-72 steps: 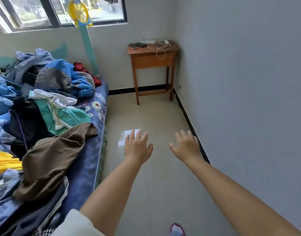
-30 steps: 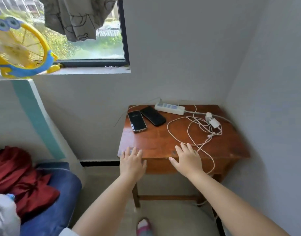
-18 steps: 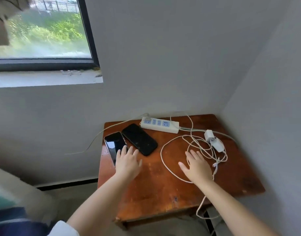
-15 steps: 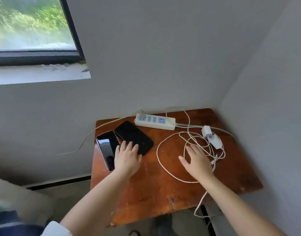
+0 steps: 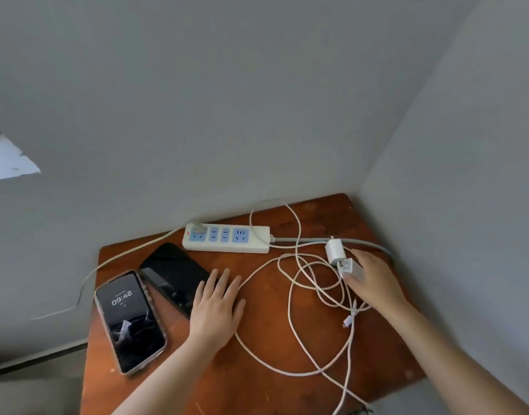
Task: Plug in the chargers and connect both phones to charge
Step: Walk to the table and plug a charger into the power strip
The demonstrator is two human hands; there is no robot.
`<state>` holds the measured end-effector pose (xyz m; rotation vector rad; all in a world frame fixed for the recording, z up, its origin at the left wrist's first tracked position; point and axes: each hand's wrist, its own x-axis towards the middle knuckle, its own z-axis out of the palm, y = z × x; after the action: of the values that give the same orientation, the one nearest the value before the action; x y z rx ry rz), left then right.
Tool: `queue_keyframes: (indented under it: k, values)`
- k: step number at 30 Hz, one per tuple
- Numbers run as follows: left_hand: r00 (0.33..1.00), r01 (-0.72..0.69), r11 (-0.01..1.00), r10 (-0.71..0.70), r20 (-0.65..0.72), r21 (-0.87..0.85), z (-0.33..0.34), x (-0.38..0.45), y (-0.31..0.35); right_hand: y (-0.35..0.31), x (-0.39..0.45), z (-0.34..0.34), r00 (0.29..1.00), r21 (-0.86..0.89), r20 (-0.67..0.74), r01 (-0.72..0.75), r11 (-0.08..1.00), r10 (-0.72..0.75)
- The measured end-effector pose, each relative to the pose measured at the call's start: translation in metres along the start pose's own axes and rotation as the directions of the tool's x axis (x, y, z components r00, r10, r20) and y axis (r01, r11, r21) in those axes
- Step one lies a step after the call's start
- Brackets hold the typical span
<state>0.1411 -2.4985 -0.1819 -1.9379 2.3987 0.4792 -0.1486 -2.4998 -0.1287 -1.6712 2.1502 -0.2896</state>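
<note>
Two phones lie on the brown wooden table: a cased phone with its screen lit showing 09:48, and a dark phone to its right. A white power strip lies along the back wall with one plug in its left socket. Two white charger bricks lie at the right, one free, the other under my right hand's fingertips. Tangled white cables spread between them. My left hand rests flat, fingers apart, over the dark phone's lower end. My right hand touches the nearer charger.
The table stands in a corner, with grey walls behind and to the right. A grey cord runs from the strip toward the right wall. A thin cable hangs off the table's left side. A window sill shows at far left.
I have come up to the table and the view is closer. My right hand moved right over the cables to the charger bricks. The cased phone's screen has lit up.
</note>
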Motion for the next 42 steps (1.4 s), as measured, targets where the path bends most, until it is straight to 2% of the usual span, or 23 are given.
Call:
queue_keyframes:
  k: [5, 8, 12, 16, 20, 24, 28, 32, 35, 42]
  values:
    - [0.998, -0.052, 0.994, 0.049, 0.033, 0.1, 0.01, -0.001, 0.003, 0.017, -0.007, 0.005, 0.991, 0.067, 0.111, -0.075, 0.995, 0.067]
    - [0.998, -0.052, 0.991, 0.049, 0.036, 0.12, 0.01, -0.001, 0.004, 0.019, -0.01, 0.006, 0.989, 0.098, 0.109, -0.115, 0.988, 0.104]
    - [0.998, -0.049, 0.99, 0.044, 0.036, 0.135, 0.011, -0.003, 0.006, 0.021, -0.018, 0.0, 0.992, 0.224, 0.06, -0.123, 0.967, 0.112]
    - [0.996, -0.068, 0.992, 0.062, 0.062, 0.109, 0.009, -0.004, 0.006, 0.01, -0.024, -0.014, 0.976, 0.43, 0.036, -0.208, 0.879, 0.213]
    - [0.992, -0.11, 0.994, 0.111, 0.062, -0.015, -0.004, 0.003, -0.006, -0.028, -0.018, -0.03, 0.997, 0.465, -0.035, -0.045, 0.884, 0.069]
    - [1.0, -0.013, 0.996, 0.012, -0.019, -0.091, -0.018, 0.003, -0.036, -0.09, -0.001, -0.03, 0.99, 0.462, -0.006, 0.127, 0.878, -0.14]
    - [0.99, 0.115, 0.989, -0.122, -0.074, -0.093, -0.029, -0.003, -0.069, -0.154, 0.025, -0.011, 0.943, 0.328, -0.017, 0.318, 0.889, -0.331]
    - [0.975, 0.206, 0.975, -0.211, -0.07, -0.081, -0.027, -0.013, -0.093, -0.208, 0.047, 0.016, 0.888, 0.184, 0.091, 0.431, 0.883, -0.452]
    - [0.977, 0.199, 0.977, -0.204, -0.065, -0.079, -0.021, -0.019, -0.104, -0.231, 0.06, 0.033, 0.865, 0.059, 0.18, 0.465, 0.883, -0.468]
    - [0.983, 0.139, 0.988, -0.147, -0.115, -0.07, -0.01, -0.026, -0.116, -0.241, 0.081, 0.033, 0.894, -0.139, 0.245, 0.414, 0.899, -0.374]
